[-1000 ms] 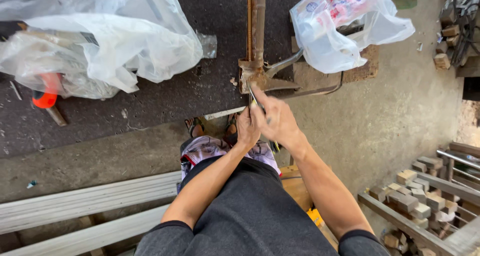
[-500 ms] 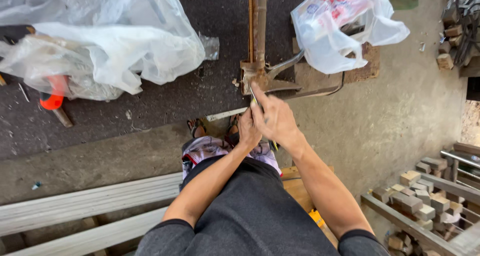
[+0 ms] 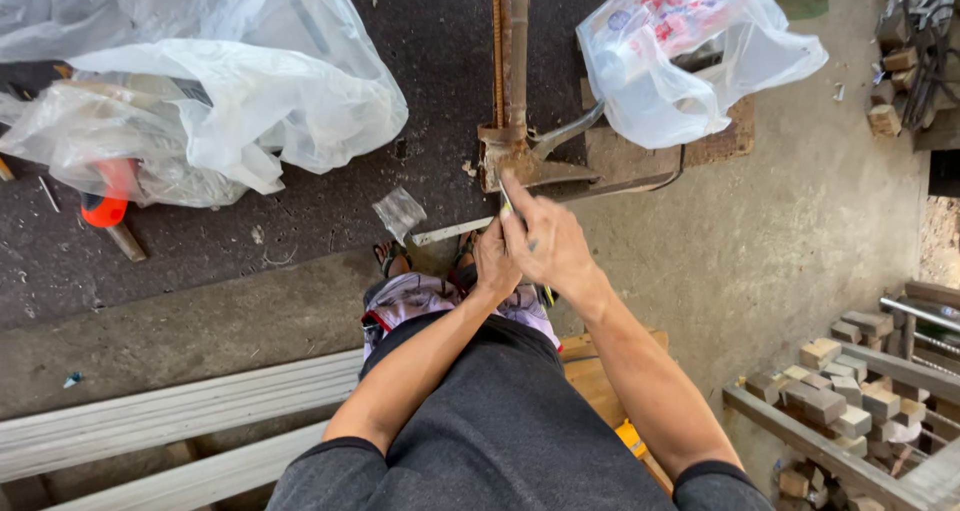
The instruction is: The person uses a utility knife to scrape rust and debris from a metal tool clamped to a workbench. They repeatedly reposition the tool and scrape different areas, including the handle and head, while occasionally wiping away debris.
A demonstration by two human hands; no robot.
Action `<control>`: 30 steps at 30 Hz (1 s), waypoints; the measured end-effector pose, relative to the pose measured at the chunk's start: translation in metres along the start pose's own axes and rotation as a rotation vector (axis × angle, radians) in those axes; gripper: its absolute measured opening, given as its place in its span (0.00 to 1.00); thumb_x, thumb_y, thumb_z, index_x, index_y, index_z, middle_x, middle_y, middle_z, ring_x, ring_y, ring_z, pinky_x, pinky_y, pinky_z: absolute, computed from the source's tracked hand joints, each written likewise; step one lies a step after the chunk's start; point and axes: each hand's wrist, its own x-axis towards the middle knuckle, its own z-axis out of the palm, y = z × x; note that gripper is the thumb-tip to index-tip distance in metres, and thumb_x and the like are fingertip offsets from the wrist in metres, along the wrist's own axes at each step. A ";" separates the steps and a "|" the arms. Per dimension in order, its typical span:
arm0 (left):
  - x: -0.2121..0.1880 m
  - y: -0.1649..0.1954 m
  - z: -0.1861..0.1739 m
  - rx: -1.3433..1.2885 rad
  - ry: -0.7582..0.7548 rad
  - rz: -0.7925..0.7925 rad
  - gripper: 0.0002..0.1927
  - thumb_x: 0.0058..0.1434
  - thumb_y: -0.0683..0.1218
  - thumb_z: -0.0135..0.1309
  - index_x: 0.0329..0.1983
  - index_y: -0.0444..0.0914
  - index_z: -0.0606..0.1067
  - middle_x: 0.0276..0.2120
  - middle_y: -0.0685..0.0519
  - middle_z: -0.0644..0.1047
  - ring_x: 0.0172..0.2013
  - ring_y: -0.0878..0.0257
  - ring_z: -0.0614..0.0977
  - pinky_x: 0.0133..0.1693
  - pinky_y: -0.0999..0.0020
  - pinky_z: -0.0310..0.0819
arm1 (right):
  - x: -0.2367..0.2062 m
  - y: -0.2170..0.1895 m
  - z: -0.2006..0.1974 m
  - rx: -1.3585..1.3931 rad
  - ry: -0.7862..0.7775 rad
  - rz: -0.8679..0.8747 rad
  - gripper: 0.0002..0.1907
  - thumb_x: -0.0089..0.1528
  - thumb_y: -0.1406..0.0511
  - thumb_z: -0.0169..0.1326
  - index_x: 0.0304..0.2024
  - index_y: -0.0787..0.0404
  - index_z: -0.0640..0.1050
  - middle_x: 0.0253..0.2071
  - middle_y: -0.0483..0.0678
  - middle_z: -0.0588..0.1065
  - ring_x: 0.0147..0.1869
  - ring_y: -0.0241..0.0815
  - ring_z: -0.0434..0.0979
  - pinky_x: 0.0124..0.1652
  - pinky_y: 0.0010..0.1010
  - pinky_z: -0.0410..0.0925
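A small slim object (image 3: 507,209), too small to identify, is pinched in the fingers of the right hand (image 3: 548,246), directly below the rusty metal bracket (image 3: 510,161) at the foot of the upright metal post (image 3: 515,41). The left hand (image 3: 494,263) is closed just beside the right, touching it; what it grips is hidden. A flat metal strip (image 3: 452,231) is seen on the dark mat (image 3: 330,211) just left of the hands. A clear plastic bag (image 3: 680,51) lies to the right of the post, and larger white bags (image 3: 200,91) lie well to the left. Wooden blocks (image 3: 840,391) are stacked at lower right.
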 end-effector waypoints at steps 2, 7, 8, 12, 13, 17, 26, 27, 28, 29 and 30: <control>0.000 0.000 -0.001 -0.014 -0.020 -0.010 0.14 0.67 0.53 0.53 0.39 0.36 0.74 0.28 0.43 0.80 0.29 0.47 0.83 0.33 0.56 0.75 | 0.001 0.000 -0.001 0.013 0.075 -0.181 0.29 0.65 0.62 0.50 0.69 0.63 0.70 0.38 0.65 0.78 0.42 0.66 0.79 0.44 0.50 0.71; 0.000 0.002 -0.001 0.003 -0.001 -0.102 0.16 0.75 0.54 0.45 0.42 0.38 0.75 0.30 0.44 0.80 0.31 0.47 0.83 0.35 0.56 0.73 | 0.006 0.000 -0.005 0.085 0.051 -0.046 0.28 0.66 0.62 0.50 0.67 0.62 0.71 0.30 0.63 0.76 0.36 0.62 0.78 0.40 0.47 0.70; 0.000 0.003 -0.002 0.006 -0.002 -0.021 0.15 0.72 0.54 0.47 0.43 0.37 0.75 0.30 0.43 0.80 0.31 0.46 0.83 0.35 0.56 0.73 | 0.006 0.001 -0.004 0.071 0.060 -0.054 0.27 0.66 0.62 0.50 0.67 0.63 0.71 0.30 0.63 0.75 0.35 0.62 0.77 0.40 0.48 0.69; 0.001 0.004 -0.003 0.025 0.017 0.066 0.14 0.68 0.53 0.51 0.42 0.37 0.74 0.31 0.42 0.80 0.33 0.43 0.82 0.35 0.53 0.73 | 0.006 -0.001 -0.003 0.065 0.065 -0.187 0.28 0.64 0.62 0.52 0.67 0.61 0.72 0.31 0.62 0.75 0.37 0.62 0.77 0.41 0.47 0.70; -0.001 0.003 -0.004 0.042 0.012 0.016 0.14 0.70 0.53 0.50 0.41 0.37 0.75 0.31 0.42 0.80 0.33 0.44 0.82 0.35 0.52 0.73 | 0.006 -0.001 -0.002 0.092 0.060 -0.188 0.28 0.65 0.62 0.52 0.68 0.61 0.72 0.30 0.62 0.75 0.36 0.62 0.76 0.40 0.47 0.69; -0.002 0.001 -0.001 0.040 -0.003 -0.050 0.15 0.63 0.53 0.55 0.36 0.36 0.73 0.27 0.40 0.79 0.30 0.42 0.81 0.34 0.51 0.72 | 0.006 0.002 -0.001 0.063 0.000 -0.106 0.29 0.65 0.61 0.51 0.69 0.61 0.70 0.24 0.61 0.70 0.29 0.60 0.72 0.36 0.47 0.67; 0.000 0.005 -0.003 0.015 0.005 0.025 0.15 0.64 0.53 0.53 0.38 0.35 0.73 0.28 0.40 0.78 0.31 0.41 0.81 0.34 0.51 0.72 | 0.002 0.004 0.001 0.120 0.081 -0.295 0.29 0.68 0.62 0.48 0.71 0.62 0.68 0.30 0.59 0.74 0.34 0.55 0.76 0.41 0.44 0.71; 0.000 0.006 -0.003 -0.031 -0.027 0.039 0.16 0.61 0.53 0.54 0.38 0.35 0.72 0.27 0.40 0.78 0.30 0.41 0.81 0.33 0.52 0.73 | 0.003 0.004 0.001 0.106 0.055 -0.226 0.29 0.67 0.62 0.48 0.71 0.62 0.68 0.29 0.58 0.74 0.32 0.55 0.76 0.39 0.44 0.71; -0.001 0.006 -0.004 -0.074 -0.060 0.044 0.17 0.59 0.53 0.55 0.39 0.35 0.72 0.26 0.40 0.78 0.29 0.42 0.81 0.32 0.52 0.74 | 0.004 0.004 0.001 0.096 0.021 -0.151 0.28 0.67 0.63 0.47 0.70 0.62 0.67 0.27 0.58 0.74 0.31 0.56 0.76 0.37 0.43 0.71; -0.003 0.006 -0.003 -0.050 -0.030 -0.007 0.16 0.62 0.53 0.53 0.40 0.35 0.73 0.29 0.40 0.79 0.31 0.42 0.82 0.34 0.52 0.74 | 0.004 0.003 0.001 0.096 -0.019 -0.067 0.28 0.66 0.63 0.47 0.69 0.62 0.67 0.26 0.58 0.74 0.30 0.56 0.76 0.36 0.43 0.70; -0.003 0.005 -0.003 -0.017 -0.008 -0.053 0.15 0.66 0.54 0.51 0.42 0.36 0.74 0.31 0.41 0.80 0.34 0.41 0.82 0.35 0.52 0.74 | 0.003 0.003 0.001 0.069 -0.022 -0.053 0.29 0.65 0.63 0.48 0.69 0.61 0.68 0.26 0.59 0.73 0.30 0.58 0.75 0.36 0.45 0.70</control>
